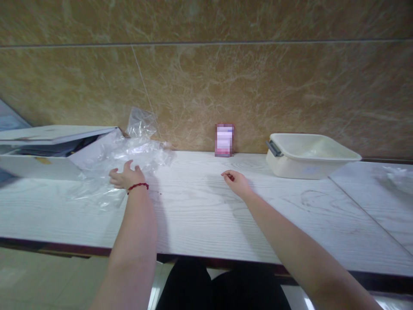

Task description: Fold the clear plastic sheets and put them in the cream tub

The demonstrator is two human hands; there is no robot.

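My left hand (126, 176), with a red string bracelet at the wrist, lies flat with spread fingers on a crumpled clear plastic bag (129, 153) on the white wood-grain counter (200, 215). My right hand (236, 181) rests on the counter near the middle, fingers curled in a pinch on something small and dark that I cannot make out. A cream plastic basin (309, 155) with a grey handle stands to the right of that hand.
A white open box (41, 150) with dark contents sits at the far left. A small pink blurred card (224, 140) leans against the brown marble wall. More clear plastic (396, 174) lies at the far right.
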